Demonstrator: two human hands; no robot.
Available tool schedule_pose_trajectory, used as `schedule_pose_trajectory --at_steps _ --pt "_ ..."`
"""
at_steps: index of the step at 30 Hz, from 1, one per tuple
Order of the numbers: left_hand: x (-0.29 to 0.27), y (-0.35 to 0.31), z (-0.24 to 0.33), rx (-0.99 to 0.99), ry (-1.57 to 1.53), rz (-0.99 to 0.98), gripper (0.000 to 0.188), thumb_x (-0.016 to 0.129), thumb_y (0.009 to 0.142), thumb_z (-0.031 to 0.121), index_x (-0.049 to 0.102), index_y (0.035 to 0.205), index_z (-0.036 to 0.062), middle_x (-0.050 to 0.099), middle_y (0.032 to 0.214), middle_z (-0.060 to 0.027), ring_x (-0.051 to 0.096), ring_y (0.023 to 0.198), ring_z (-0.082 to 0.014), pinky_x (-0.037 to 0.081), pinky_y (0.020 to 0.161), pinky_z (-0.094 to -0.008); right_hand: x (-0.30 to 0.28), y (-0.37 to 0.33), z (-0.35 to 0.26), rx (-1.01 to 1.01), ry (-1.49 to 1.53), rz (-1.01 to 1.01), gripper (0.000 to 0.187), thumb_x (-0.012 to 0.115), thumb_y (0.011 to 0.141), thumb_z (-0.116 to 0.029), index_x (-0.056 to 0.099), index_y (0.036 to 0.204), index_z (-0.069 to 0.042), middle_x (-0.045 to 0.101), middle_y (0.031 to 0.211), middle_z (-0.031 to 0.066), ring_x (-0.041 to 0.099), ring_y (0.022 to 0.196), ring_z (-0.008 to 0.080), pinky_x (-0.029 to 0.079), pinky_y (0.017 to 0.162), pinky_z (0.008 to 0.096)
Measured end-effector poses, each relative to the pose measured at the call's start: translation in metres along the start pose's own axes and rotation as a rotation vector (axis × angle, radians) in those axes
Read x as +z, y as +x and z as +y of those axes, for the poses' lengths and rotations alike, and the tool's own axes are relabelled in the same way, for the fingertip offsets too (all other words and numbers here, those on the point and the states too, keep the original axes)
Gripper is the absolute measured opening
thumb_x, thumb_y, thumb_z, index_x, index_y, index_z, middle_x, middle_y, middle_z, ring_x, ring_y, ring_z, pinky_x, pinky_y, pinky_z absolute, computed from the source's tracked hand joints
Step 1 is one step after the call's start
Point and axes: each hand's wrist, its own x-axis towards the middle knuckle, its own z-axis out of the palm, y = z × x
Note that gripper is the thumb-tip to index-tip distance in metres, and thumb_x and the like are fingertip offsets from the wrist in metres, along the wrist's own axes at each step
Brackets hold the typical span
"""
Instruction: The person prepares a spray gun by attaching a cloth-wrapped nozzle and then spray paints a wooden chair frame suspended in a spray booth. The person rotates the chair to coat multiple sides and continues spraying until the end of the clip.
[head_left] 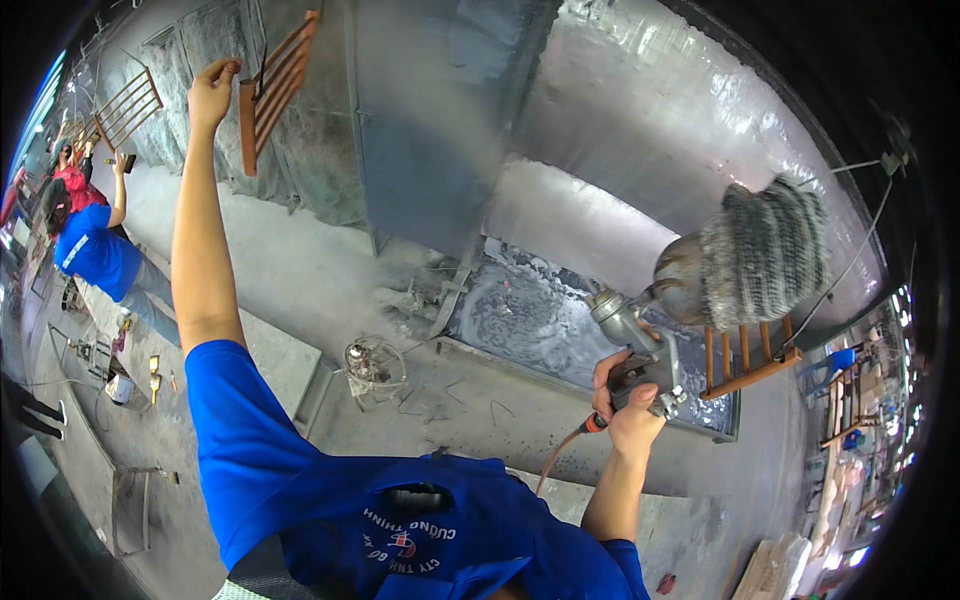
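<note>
My right hand (634,418) is closed round the grip of a metal spray gun (640,345). A rounded metal cup (680,278) is fixed to the gun, covered largely by a grey striped knitted sleeve (765,255). From the gun's handle runs an air hose with an orange-and-black connector (594,424). My left arm is stretched far up and forward, and my left hand (210,95) has its fingers pinched together beside a hanging brown slatted wooden frame (272,95). Whatever the fingers hold, if anything, is too small to make out. Another slatted wooden frame (755,375) shows partly behind the sleeve.
Ahead stands a metal spray booth wall (660,110) above a wet trough (530,310). A round wire-caged device (375,365) sits on the floor. At far left, a co-worker in blue (100,250) stands near another hanging slatted frame (128,108). Wires (848,250) hang at right.
</note>
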Motion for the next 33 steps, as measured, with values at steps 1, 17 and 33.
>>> schedule_pose_trajectory --at_steps 1,17,33 --pt "-0.003 -0.004 -0.004 0.035 0.08 0.04 0.034 0.066 0.104 0.041 0.081 0.119 0.0143 0.08 0.117 -0.011 0.074 0.117 -0.0267 0.055 0.1 -0.038 0.001 -0.001 0.002 0.022 0.027 -0.022 0.096 0.068 0.093 -0.072 0.054 0.143 0.008 0.066 0.076 0.0116 0.045 0.044 0.0065 0.031 0.041 0.0235" --pt "0.163 -0.324 0.149 -0.062 -0.505 -0.116 0.028 0.055 0.113 0.02 0.075 0.118 -0.0001 0.077 0.104 -0.0112 0.072 0.094 -0.0193 0.057 0.084 -0.0325 -0.091 -0.1 0.03 0.279 -0.116 0.166 0.068 0.074 0.1 -0.05 0.063 0.145 -0.001 0.07 0.085 0.0019 0.063 0.077 0.0107 0.052 0.072 0.0298" --pt "0.22 -0.601 0.701 -0.06 -1.347 -0.935 0.086 0.087 0.09 0.039 0.046 0.157 0.0029 0.055 0.153 -0.0187 0.055 0.14 -0.0318 0.048 0.111 -0.0476 -0.214 -0.329 -0.106 0.065 -0.453 1.108 0.06 0.068 0.104 -0.052 0.066 0.122 0.005 0.072 0.079 0.0082 0.048 0.042 0.0054 0.035 0.038 0.023"
